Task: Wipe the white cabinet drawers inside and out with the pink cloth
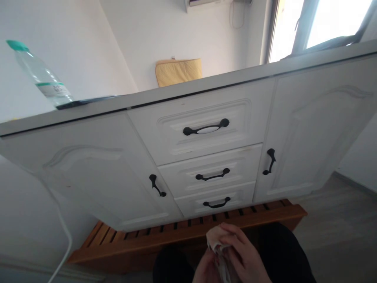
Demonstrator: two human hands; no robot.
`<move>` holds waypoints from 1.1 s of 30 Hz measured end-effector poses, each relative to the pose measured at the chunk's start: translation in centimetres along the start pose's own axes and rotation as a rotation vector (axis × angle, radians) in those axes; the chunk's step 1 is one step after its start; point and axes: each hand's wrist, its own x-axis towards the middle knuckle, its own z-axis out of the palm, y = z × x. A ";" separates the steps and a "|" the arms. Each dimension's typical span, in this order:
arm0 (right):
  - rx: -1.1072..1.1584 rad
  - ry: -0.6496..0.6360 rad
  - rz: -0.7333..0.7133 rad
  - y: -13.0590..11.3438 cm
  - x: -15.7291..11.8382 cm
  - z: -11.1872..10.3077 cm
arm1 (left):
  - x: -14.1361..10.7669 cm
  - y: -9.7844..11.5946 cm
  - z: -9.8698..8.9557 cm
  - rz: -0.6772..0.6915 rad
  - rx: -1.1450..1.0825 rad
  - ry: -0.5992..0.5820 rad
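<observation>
Pale cloth (216,240): bunched inside the two-handed grip, with a rounded end poking out above the fingers and whiter folds trailing below.
Right hand (243,251): closed round the cloth from the right, with fingers curled over the upper part.
Left hand (204,269): closed on the lower left of the cloth, partly cut off; cannot tell exactly how far the fingers bend.
Dark-clad knees (284,251): to the left and right of the grip.
Wooden slatted stand (188,233): just beyond the grip, stretching out to both sides.
White cabinet (97,184): on the stand, further beyond the grip, with three drawers (244,165) roughly straight ahead, a door at either side, and dark handles (225,122).
Bottle (53,87): clear, green-capped, well apart from the grip at upper left, near a flat dark object (73,104).
Yellow panel (179,72): past the cabinet, slightly left of the grip.
Window (332,23): bright, far to the grip's upper right.
White cable (62,222): hanging well left of the grip.
</observation>
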 end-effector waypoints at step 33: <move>0.892 -0.117 0.784 2.7 -3.3 -2.0 | -0.7 -1.3 -0.4 0.126 0.334 0.010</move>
